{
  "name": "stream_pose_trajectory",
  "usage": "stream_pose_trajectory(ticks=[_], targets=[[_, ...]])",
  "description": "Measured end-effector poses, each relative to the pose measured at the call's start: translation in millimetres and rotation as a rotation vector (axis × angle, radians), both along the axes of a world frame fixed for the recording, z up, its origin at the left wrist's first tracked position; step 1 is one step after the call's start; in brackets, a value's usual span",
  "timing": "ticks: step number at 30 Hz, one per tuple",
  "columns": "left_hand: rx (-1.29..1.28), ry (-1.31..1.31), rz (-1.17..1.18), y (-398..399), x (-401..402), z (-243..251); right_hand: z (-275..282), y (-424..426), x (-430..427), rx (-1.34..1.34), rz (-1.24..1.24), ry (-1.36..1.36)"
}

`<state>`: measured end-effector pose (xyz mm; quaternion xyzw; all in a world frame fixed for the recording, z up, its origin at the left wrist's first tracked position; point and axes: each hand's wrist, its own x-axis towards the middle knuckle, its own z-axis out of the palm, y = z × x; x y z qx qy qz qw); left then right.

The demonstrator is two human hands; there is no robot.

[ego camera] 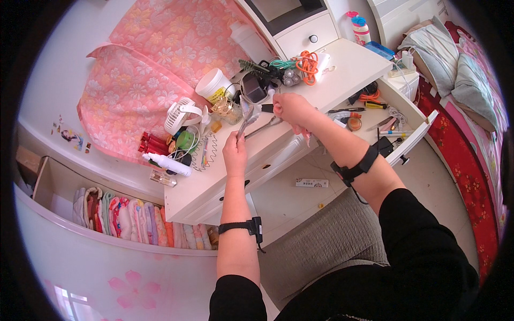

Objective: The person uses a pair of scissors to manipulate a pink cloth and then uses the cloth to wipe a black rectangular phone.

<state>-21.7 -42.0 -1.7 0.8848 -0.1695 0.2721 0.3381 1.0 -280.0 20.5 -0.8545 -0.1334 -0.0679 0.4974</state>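
My left hand (235, 154) grips what look like metal tongs (249, 120), their two arms spread over the front of the white dresser top (219, 176). My right hand (295, 110) is curled in a fist near the end of the lower arm. A bit of pink cloth (307, 137) shows beneath it, held in the fingers. Just left of that fist is a black object (266, 108), partly hidden. Beyond the tongs stand a gold-trimmed glass jar (228, 110) and a white tub (215, 85).
An open drawer (413, 134) at right holds cables, pens and small tools. A white fan (180, 116), spray bottle (168, 163) and orange cable (308, 66) crowd the dresser's back. Folded clothes fill a drawer (60, 180) at left. A grey chair (321, 232) stands below me; a bed (461, 160) is right.
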Motion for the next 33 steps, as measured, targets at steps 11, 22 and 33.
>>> stream_pose_trajectory(ticks=[11,22,33], targets=[[0.034,-0.039,0.032,3,2,-2,1,-4,1,0.120,-0.133,-0.044],[0.038,-0.009,0.024,-4,0,0,-22,12,14,-0.217,-0.097,-0.316],[0.037,-0.046,0.020,-4,1,-1,-21,17,16,-0.230,-0.139,-0.337]])
